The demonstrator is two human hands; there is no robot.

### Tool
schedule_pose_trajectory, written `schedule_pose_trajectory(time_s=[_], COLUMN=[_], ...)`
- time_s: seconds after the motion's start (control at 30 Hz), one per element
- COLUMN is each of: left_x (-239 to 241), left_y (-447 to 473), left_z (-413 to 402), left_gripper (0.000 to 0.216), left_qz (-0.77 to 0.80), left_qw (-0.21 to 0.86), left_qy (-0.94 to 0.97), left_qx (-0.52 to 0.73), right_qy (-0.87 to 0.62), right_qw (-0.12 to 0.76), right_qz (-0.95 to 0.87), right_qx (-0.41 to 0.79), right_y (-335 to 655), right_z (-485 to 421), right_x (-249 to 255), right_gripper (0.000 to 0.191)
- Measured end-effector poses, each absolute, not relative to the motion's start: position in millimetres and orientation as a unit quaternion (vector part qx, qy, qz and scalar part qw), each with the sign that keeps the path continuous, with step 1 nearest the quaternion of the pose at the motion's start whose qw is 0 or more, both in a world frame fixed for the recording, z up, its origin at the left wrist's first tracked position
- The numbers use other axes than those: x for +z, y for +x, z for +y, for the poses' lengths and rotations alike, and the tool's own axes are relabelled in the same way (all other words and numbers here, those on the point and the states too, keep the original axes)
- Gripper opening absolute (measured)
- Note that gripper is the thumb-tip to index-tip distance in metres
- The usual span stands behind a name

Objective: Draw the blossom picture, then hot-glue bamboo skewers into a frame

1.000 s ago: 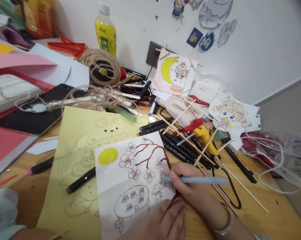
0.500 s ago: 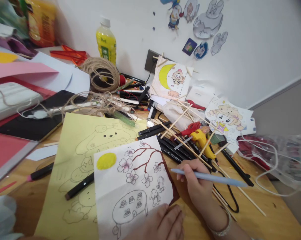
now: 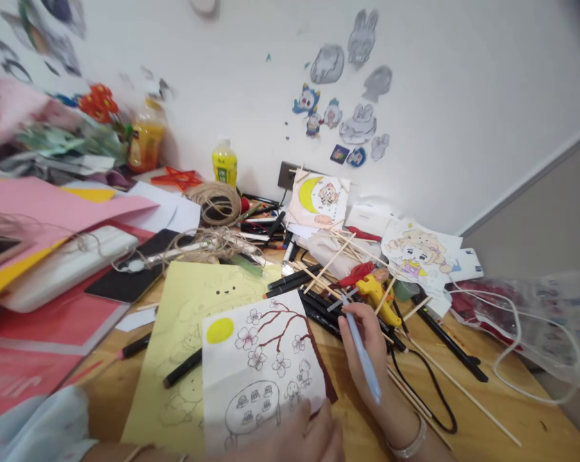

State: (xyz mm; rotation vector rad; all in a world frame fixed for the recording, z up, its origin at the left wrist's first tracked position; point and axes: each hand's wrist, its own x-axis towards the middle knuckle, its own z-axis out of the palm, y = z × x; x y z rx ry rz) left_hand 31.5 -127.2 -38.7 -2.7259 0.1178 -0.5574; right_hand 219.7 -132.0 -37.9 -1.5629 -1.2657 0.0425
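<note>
Fingers of the right hand (image 3: 376, 350) closed round a light-blue pen (image 3: 362, 353), clear of the paper. Left hand (image 3: 312, 436) rests at the lower right edge of the white drawing (image 3: 265, 375); whether those fingers pinch or only press, cannot tell. Sheet partly overlaps a yellow sheet (image 3: 174, 321). Looks part-coloured: yellow disc (image 3: 220, 330), brown branches (image 3: 283, 327) filled, blossoms (image 3: 246, 339) tinted; oval tabletop (image 3: 251, 404) and small figures (image 3: 304, 373) outline only.
</note>
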Motion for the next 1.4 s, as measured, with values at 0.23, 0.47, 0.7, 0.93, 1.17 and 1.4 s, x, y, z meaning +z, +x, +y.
schedule_pose_trajectory(time_s=[0.23, 0.47, 0.7, 0.93, 1.17, 1.4], left_x=[12.4, 24.4, 13.8, 10.0, 21.9, 27.1], left_y=[11.5, -31.6, -43.4, -53.7, -49.5, -49.1], left_z=[-58.2, -10.4, 13.0, 25.4, 29.6, 39.4], left_gripper=[0.031, 0.033, 0.031, 0.025, 0.029, 0.028], left_qz=[-0.285, -0.424, -0.445, -0.447, -0.486, -0.511], left_qw=[0.087, -0.105, -0.186, -0.229, -0.193, -0.165], left_qy=[-0.955, -0.899, -0.876, -0.864, -0.852, -0.837], left_qx=[0.004, -0.009, -0.028, 0.019, -0.027, -0.101], right_qy=[-0.633, -0.601, -0.599, -0.594, -0.592, -0.604], right_qw=[0.556, 0.575, 0.581, 0.579, 0.569, 0.574], right_qz=[-0.539, -0.554, -0.545, -0.554, -0.566, -0.549], right_qx=[-0.007, -0.037, -0.074, -0.071, -0.081, -0.062], right_y=[229.9, 230.5, 237.6, 246.1, 251.6, 248.5], right_z=[-124.1, -121.6, -118.2, -114.0, -108.3, -108.7], right_x=[-42.2, -41.8, -42.9, -50.7, -59.7, -54.0], right_gripper=[0.016, 0.019, 0.019, 0.027, 0.028, 0.027])
